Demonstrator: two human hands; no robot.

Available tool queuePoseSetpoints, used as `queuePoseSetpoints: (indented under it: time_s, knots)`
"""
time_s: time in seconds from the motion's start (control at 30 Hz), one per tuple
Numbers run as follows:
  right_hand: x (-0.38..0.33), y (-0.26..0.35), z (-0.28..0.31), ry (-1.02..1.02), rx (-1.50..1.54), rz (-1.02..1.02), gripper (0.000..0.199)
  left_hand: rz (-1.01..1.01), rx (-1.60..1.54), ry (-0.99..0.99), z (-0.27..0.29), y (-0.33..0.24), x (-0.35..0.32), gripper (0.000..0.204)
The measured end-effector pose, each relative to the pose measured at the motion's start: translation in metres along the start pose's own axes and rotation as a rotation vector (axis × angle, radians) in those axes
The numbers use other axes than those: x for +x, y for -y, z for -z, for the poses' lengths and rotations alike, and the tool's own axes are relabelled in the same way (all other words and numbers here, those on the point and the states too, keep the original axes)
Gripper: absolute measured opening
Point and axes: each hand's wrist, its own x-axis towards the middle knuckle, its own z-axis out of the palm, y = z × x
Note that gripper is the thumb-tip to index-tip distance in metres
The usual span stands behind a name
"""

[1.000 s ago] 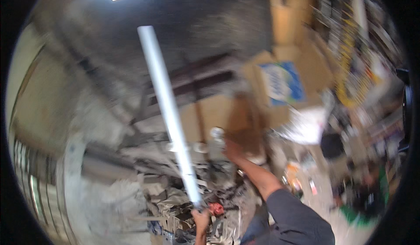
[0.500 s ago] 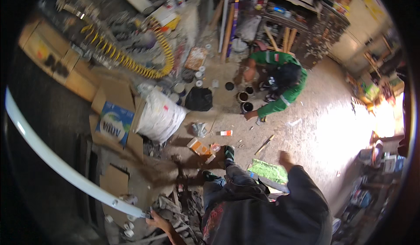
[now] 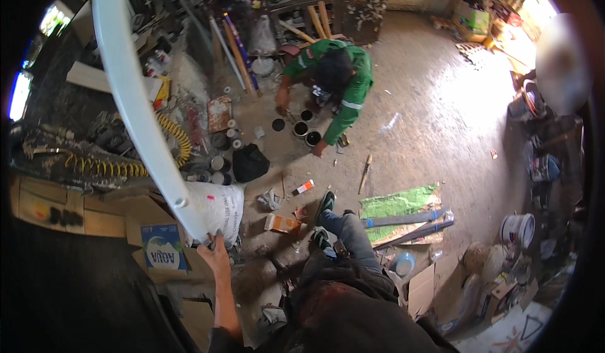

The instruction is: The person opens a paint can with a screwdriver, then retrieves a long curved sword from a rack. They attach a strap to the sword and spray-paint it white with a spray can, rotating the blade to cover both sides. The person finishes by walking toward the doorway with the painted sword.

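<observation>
My left hand (image 3: 215, 254) is closed around the lower end of a long white bar (image 3: 134, 94). The bar looks smooth and curved, with a small hole or fastener near the gripped end. It rises past the white sack (image 3: 217, 208) toward the top left edge. My right hand is out of the picture. Across from me a crouching person in a green long-sleeved top (image 3: 356, 79) leans over several small pots of dark liquid (image 3: 301, 128). That person's one hand is by the pots and the other holds a thin stick or brush, too small to tell.
A green sheet (image 3: 394, 203) with dark strips (image 3: 413, 219) lies right of my feet. Near them are a brush-like stick (image 3: 365, 173) and an orange box (image 3: 282, 223). Cartons (image 3: 165, 247) stand at left, a yellow coiled hose (image 3: 110, 167) beyond. At right is a white bucket (image 3: 518, 230).
The white bar has swung from slanting left to nearly upright, my left hand rising with it. My right hand has left the picture. The view has turned to the right.
</observation>
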Motion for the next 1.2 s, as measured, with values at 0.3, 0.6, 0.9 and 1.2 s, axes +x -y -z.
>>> queuePoseSetpoints:
  time_s: [0.3,0.6,0.9,1.2]
  knots:
    - [0.033,0.113,0.115,-0.251,0.448,0.049,0.044,-0.022,-0.034,0.539,-0.209,-0.079,-0.024,0.039]
    - [0.1,-0.095,0.079,-0.322,0.467,-0.409,0.05,-0.273,0.142,0.799,-0.485,-0.125,-0.113,0.034]
    - [0.218,-0.11,0.434,-0.518,1.124,-0.391,0.039,-0.246,0.43,0.848,-0.848,-0.219,-0.204,0.026]
    - [0.348,0.047,0.879,-0.325,1.044,0.163,0.035,-0.263,0.289,0.835,-1.084,-0.38,-0.293,0.036]
